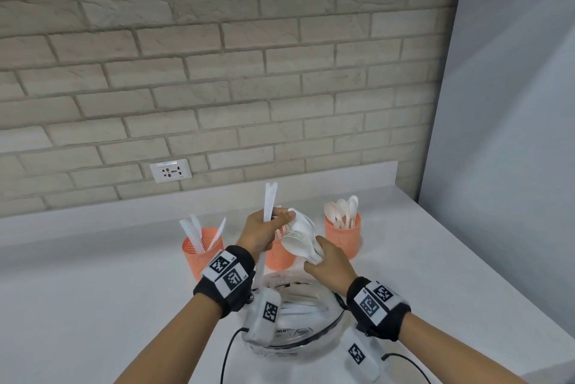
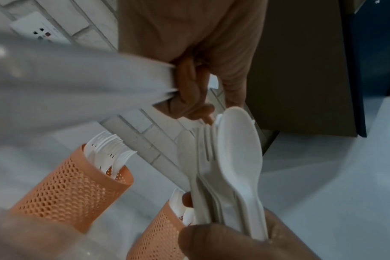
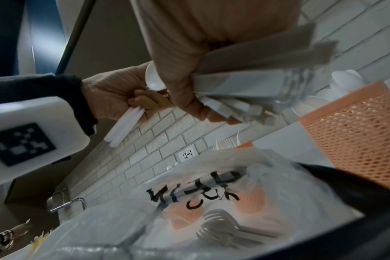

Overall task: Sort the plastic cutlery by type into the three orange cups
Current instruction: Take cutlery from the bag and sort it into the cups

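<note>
My left hand (image 1: 270, 223) grips white plastic knives (image 1: 269, 201) upright, and its fingertips touch the top of a mixed bundle of spoons and forks (image 1: 299, 239). My right hand (image 1: 322, 256) grips that bundle by its handles (image 3: 256, 84), over the middle orange cup (image 1: 278, 256), which holds forks (image 2: 109, 146). The left orange cup (image 1: 203, 254) holds knives. Spoons fill the right orange cup (image 1: 343, 235). In the left wrist view a spoon bowl (image 2: 238, 149) fronts the bundle, with fork tines behind it.
A clear bowl (image 1: 329, 326) with more white cutlery sits on the white counter (image 1: 93, 290) right under my wrists. A brick wall with a socket (image 1: 170, 170) runs behind the cups. A grey panel (image 1: 513, 134) closes the right side.
</note>
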`<state>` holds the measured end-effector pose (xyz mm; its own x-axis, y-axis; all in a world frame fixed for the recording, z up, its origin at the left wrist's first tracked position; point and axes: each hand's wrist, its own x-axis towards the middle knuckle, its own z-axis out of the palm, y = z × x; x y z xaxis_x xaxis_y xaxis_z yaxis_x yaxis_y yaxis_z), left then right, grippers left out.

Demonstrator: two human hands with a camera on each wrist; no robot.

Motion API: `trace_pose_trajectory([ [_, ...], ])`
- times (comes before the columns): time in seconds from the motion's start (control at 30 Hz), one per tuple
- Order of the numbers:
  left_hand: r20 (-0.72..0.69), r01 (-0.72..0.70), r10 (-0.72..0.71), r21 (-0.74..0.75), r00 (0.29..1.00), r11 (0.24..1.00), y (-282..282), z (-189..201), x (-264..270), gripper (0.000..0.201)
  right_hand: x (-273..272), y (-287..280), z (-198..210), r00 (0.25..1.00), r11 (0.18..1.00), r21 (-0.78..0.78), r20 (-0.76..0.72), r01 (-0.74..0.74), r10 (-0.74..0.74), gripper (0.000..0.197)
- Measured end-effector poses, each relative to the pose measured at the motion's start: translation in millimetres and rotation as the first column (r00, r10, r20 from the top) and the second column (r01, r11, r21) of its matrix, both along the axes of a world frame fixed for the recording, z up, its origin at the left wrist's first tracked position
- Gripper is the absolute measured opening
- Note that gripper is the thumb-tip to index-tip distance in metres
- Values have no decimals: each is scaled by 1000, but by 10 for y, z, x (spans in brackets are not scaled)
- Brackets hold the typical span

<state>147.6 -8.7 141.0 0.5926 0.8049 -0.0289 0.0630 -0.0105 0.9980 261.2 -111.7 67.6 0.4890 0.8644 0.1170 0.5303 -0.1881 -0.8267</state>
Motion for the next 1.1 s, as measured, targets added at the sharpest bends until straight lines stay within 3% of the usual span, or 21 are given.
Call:
trace_pose_trajectory([
  [0.17, 2, -31, 31, 50, 1000, 998, -34, -25, 71, 15, -13, -2, -28, 999, 999, 2, -28, -41, 41, 28],
  [0.37, 120, -121, 119, 17, 986, 992, 28, -9, 89, 12, 23, -45, -50, 998, 999, 1, -42, -42, 42, 29],
  [0.6, 68, -38, 36, 17, 997, 999, -23, -72, 113, 33, 15, -45, -36, 992, 996, 30, -95, -81, 84, 34],
  [0.8, 172, -129, 129, -9, 977, 992, 43, 28, 96, 26, 37, -70, -32, 982, 991, 22, -130, -135, 137, 40],
  [1.1, 75, -55, 53, 22, 996, 998, -104, -29, 97, 37, -12, -89, 2, 968, 982, 23, -165, -188, 189, 41],
])
